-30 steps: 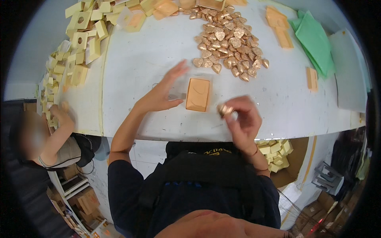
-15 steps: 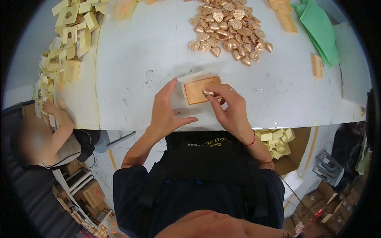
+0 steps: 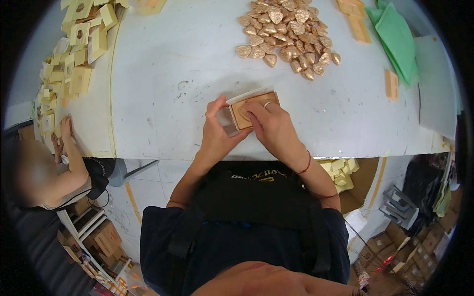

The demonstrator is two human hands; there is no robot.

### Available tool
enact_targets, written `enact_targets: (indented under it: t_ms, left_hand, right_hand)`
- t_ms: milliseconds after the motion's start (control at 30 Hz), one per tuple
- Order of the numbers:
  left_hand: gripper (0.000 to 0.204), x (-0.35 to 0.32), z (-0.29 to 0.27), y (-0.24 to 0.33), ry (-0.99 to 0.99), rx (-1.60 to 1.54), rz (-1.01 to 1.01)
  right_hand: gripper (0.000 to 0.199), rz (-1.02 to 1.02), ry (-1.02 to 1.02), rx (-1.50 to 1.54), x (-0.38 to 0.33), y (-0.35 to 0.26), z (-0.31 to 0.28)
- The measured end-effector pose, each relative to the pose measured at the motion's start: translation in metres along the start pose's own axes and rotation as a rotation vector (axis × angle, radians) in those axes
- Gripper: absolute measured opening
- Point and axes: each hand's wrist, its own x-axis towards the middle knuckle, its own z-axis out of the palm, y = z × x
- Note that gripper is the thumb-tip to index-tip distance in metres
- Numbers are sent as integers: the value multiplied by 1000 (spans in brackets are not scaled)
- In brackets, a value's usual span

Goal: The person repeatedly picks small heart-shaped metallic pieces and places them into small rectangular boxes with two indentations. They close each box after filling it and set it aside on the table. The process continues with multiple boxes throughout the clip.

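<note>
Left hand [image 3: 217,130] curled around the near-left corner of a small clear-lidded box [image 3: 248,112], thumb up along its left edge, fingers closed against the side. Right hand [image 3: 271,126] laid over the box's top from the right, fingers bent and pressing down on the tan insert inside; ring on one finger, red cord at the wrist. Whether a foil piece sits under those fingertips: cannot tell. Box resting on the white table [image 3: 163,74], close to the near edge, roughly centred. Farther off, a heap of gold foil hearts [image 3: 286,34], well apart from the box. At far right, a stack of green sheets [image 3: 397,42], with tan cards [image 3: 355,22] just to their left and a single tan card [image 3: 391,84] nearer. Along the left edge, a scatter of pale yellow cardboard inserts [image 3: 79,54]. At near left, another person's hand [image 3: 65,129] touching the table's edge.
</note>
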Motion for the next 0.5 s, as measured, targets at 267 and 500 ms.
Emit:
enact_targets:
  t_ms: [267,500]
  left_hand:
    - [101,-2,3,-2,30,-30,31]
    - [95,3,-7,6,-177,-80,-93]
  right_hand:
    - [38,-153,63,-247,-5,4,0]
    - [34,-281,42,-249,-9,-9,-15]
